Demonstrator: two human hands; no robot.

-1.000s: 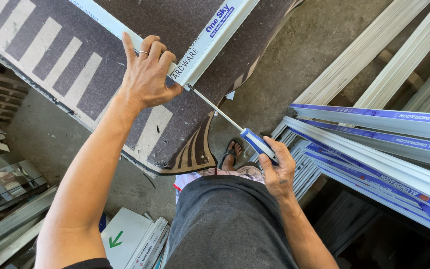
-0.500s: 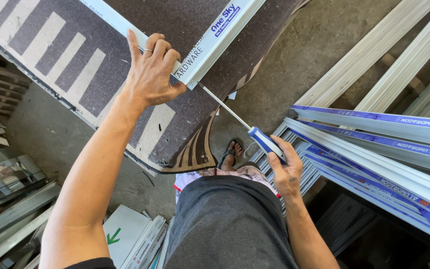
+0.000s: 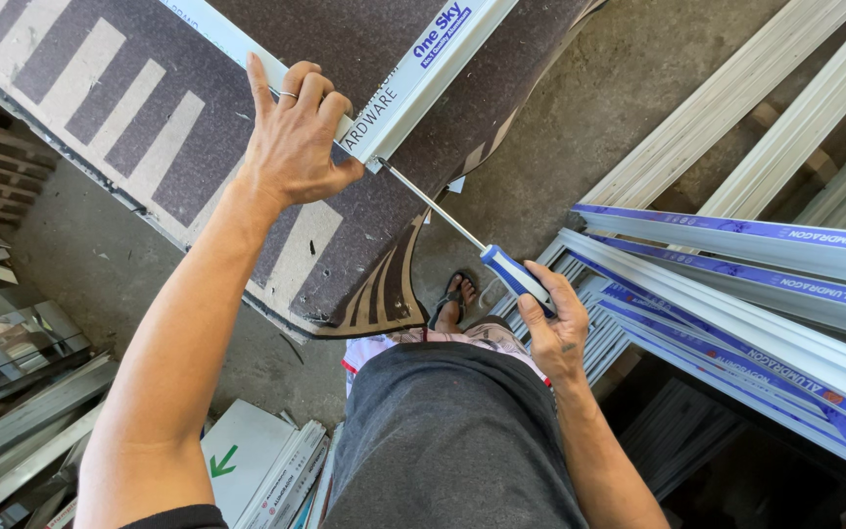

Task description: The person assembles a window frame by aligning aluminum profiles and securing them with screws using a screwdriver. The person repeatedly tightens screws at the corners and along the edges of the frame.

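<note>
Screwdriver (image 3: 501,264) tip at aluminium frame (image 3: 413,88) corner

Smooth metal profile (image 3: 413,78) lies on matt, fuzzy carpet (image 3: 247,147), rough concrete floor (image 3: 580,127).

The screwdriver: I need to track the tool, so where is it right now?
In the head view, the screwdriver sits right of centre, its blue-and-white handle in the right hand and its tip at the end of the white metal bar held by the left hand.
</note>
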